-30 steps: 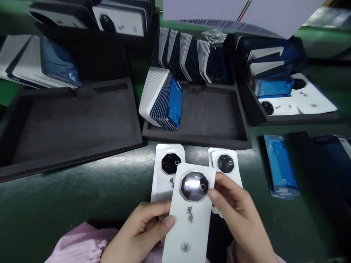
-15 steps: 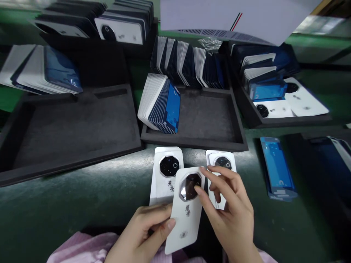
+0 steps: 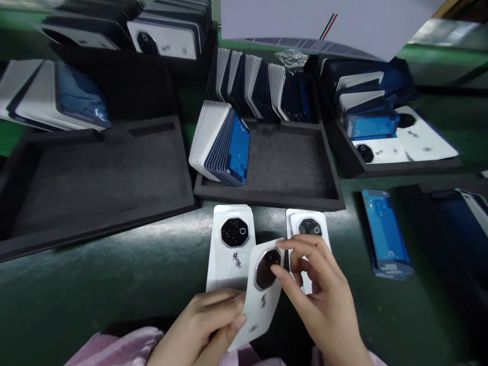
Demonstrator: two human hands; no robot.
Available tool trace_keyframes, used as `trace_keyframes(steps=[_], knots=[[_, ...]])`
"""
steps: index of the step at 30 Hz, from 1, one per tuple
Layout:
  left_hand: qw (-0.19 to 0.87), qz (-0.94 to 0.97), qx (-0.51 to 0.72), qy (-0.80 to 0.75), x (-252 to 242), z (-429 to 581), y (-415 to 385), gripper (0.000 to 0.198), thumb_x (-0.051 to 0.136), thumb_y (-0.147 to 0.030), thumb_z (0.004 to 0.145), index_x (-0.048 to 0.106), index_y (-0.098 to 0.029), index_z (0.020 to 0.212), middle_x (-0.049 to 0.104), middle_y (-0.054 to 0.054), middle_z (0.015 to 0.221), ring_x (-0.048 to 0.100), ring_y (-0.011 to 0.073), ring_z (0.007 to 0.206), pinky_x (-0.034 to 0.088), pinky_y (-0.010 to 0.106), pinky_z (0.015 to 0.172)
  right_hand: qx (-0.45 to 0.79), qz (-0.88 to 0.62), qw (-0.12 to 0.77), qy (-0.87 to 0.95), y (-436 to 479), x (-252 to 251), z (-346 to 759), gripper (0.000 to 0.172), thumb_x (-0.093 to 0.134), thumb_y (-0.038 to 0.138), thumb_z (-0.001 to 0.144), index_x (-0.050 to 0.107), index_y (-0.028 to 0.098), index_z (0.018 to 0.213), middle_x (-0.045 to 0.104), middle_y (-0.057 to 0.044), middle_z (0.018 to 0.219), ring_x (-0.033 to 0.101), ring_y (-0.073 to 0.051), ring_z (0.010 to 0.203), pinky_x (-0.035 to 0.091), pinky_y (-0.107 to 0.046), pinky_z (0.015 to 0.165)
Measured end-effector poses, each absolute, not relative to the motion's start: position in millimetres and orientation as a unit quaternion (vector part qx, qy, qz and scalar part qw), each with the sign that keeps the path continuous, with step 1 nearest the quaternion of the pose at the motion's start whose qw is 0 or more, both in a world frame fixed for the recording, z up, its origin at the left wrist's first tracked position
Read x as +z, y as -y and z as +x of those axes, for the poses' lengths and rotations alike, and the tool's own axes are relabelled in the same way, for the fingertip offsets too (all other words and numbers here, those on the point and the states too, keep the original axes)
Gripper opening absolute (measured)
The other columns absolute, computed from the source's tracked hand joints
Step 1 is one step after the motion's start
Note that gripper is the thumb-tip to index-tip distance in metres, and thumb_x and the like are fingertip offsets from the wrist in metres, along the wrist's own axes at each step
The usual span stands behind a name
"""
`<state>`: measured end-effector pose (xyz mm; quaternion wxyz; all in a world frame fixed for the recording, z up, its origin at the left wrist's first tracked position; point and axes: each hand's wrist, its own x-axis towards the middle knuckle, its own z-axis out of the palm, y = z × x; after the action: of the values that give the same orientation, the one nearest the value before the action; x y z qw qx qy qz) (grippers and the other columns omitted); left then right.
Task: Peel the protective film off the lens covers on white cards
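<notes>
A white phone back cover with a dark octagonal camera window is held up between my hands, tilted. My left hand pinches its left edge between thumb and fingers. At its upper right corner, my right hand has the index finger on the edge and the thumb at the camera window. Behind the held cover lies a small pile of white covers on the table. Another pile of white covers is partly hidden behind my right hand.
A black tray holds a fanned stack of covers. Another black tray stands left, and a third tray with covers stands right. Blue-filmed panels lie on the table at right. A white box is at the back.
The held cover has turned so its face shows narrower and leans more to the right. Both hands stay on it, with the left hand shifted slightly right.
</notes>
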<state>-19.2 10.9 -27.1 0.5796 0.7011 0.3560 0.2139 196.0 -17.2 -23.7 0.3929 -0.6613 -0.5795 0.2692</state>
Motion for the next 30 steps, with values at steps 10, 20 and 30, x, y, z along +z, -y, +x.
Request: trace_keyframes(steps=[10, 20, 30], knots=[[0.583, 0.718, 0.186, -0.33, -27.3, -18.3, -9.7, 0.025, 0.051, -0.021, 0.104, 0.075, -0.021, 0.095, 0.071, 0.004, 0.081, 0.07, 0.0198, 0.071, 0.057, 0.024, 0.071, 0.333, -0.644, 0.395, 0.564, 18.3, -25.2, 198.6, 0.016, 0.065, 0.021, 0.098, 0.057, 0.028, 0.109, 0.053, 0.001, 0.099, 0.056, -0.008, 0.069, 0.053, -0.024, 0.063], [0.564, 0.725, 0.189, -0.345, -25.0, -19.8, -12.1, 0.032, 0.047, -0.022, 0.106, 0.073, -0.024, 0.087, 0.069, 0.003, 0.077, 0.068, 0.02, 0.066, 0.057, 0.025, 0.067, 0.316, -0.628, 0.394, 0.592, 16.1, -23.5, 198.3, 0.019, 0.061, 0.015, 0.1, 0.058, 0.029, 0.112, 0.059, 0.003, 0.088, 0.059, -0.01, 0.071, 0.052, -0.022, 0.063], [0.583, 0.722, 0.184, -0.324, -24.1, -19.3, -12.0, 0.029, 0.049, -0.018, 0.104, 0.074, -0.019, 0.09, 0.07, 0.004, 0.08, 0.069, 0.0202, 0.07, 0.057, 0.024, 0.072, 0.261, -0.602, 0.384, 0.649, 15.9, -24.2, 200.2, 0.039, 0.062, 0.009, 0.098, 0.062, 0.028, 0.132, 0.06, 0.001, 0.095, 0.063, -0.01, 0.078, 0.057, -0.022, 0.07]])
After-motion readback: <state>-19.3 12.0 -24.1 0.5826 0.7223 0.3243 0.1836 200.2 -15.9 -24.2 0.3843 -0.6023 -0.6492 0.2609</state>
